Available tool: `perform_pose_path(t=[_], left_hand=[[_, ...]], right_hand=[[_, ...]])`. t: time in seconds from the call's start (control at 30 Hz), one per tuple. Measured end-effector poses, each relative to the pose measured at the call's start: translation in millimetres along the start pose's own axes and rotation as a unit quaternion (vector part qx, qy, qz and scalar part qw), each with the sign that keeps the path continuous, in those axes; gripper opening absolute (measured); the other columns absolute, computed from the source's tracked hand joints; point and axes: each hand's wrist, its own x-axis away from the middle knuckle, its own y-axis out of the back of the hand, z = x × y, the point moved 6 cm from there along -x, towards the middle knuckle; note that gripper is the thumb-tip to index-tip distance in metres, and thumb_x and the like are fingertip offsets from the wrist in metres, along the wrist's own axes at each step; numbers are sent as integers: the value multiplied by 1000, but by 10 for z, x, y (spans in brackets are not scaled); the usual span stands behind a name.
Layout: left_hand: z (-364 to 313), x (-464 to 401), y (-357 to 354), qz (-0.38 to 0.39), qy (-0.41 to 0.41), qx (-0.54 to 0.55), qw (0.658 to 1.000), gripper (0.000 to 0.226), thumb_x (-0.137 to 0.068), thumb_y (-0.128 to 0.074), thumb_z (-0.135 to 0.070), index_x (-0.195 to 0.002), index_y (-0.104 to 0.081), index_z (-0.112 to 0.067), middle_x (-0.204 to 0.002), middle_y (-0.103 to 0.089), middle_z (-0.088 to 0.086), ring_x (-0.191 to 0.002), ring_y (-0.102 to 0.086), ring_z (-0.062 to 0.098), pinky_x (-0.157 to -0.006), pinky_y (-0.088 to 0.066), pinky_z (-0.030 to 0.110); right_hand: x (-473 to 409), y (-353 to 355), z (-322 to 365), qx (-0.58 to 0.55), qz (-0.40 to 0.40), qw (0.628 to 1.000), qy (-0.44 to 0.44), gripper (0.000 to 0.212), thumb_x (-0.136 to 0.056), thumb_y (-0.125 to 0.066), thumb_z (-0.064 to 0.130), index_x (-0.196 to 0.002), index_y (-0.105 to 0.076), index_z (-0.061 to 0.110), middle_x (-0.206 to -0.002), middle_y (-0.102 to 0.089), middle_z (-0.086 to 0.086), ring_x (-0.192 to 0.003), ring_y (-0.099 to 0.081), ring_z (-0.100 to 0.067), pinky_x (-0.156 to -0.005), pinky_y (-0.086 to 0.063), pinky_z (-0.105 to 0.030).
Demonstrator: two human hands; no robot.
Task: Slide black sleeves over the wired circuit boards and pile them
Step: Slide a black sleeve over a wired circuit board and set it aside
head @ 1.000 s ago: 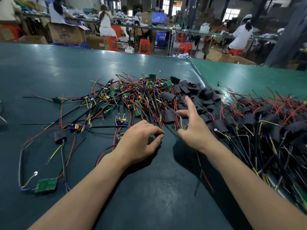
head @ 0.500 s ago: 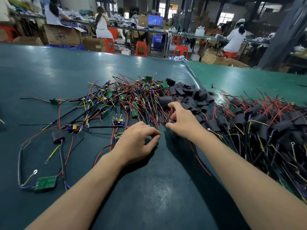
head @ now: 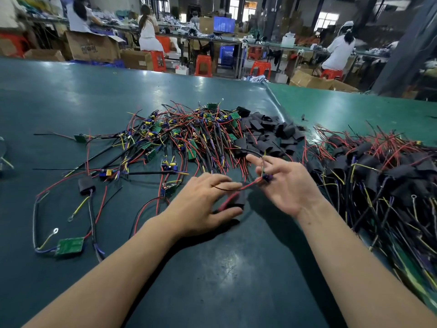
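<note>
While one board is being sleeved, we still have a big heap of bare ones left.

Our left hand [head: 201, 204] curls its thumb and fingers round a black sleeve [head: 237, 200] with red wires in it, near the tabletop's middle; our right hand [head: 283, 183] pinches the wire end [head: 266, 177]. Finished sleeved boards [head: 383, 171] pile toward the right edge, bare boards [head: 179, 140] and loose sleeves [head: 269, 133] lie farther back. Print on a distant cardboard box [head: 92, 47] is unreadable.

right hand [head: 287, 185] back from the sleeve heap, palm up, pinching a wired board [head: 266, 177], left hand [head: 201, 204] now holding a black sleeve [head: 238, 200]
</note>
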Motion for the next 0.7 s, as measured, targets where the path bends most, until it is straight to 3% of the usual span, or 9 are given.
perform_pose_path(t=[0.13,0.27,0.33,0.43,0.53,0.7], left_hand=[[-48,-29,-77,42,-13,8,999,40,-89,-60,-58,-112,-70,-28,-128,-61,-6,-117,-53,18,-97,-41,42],[75,-41,-16,13,22,104,994,20,-82,-79,-33,-85,-71,-15,-117,-65,1,-111,-58,14,-99,-42,27],[105,-43,29,0,28,121,992,11,-81,-79,-22,-87,-72,-14,-114,-66,2,-108,-59,10,-96,-41,18],[122,-42,64,-2,23,96,995,18,-82,-77,-18,-99,-72,-16,-104,-71,-3,-99,-62,15,-93,-45,27],[197,-12,98,-19,73,84,994,29,-80,-77,-21,-107,-71,-18,-100,-71,-2,-97,-62,17,-92,-47,31],[245,25,138,-57,96,161,981,29,-79,-75,-9,-107,-70,-16,-96,-73,-9,-91,-68,6,-88,-52,29]], right_hand=[[34,129,-14,-56,-1,997,61,58,-92,-44,-15,-147,-28,-7,-135,-58,-15,-102,-70,-18,-74,-56,-23],[50,155,-4,-26,-30,995,94,54,-81,-60,-10,-134,-47,-5,-126,-67,-11,-104,-70,-20,-76,-58,-21],[78,108,-11,-11,-22,995,94,52,-74,-64,-6,-124,-55,-5,-118,-71,-10,-102,-71,-18,-73,-58,-19],[126,43,-7,-5,10,994,106,38,-72,-64,-3,-110,-61,2,-103,-74,-11,-96,-72,-21,-74,-58,-21],[161,52,38,-5,34,994,105,24,-78,-63,3,-102,-60,6,-101,-73,-20,-90,-73,-26,-71,-60,-25],[162,176,120,17,-12,990,140,33,-70,-65,-5,-100,-58,8,-86,-74,-13,-78,-72,-23,-70,-59,-26]])
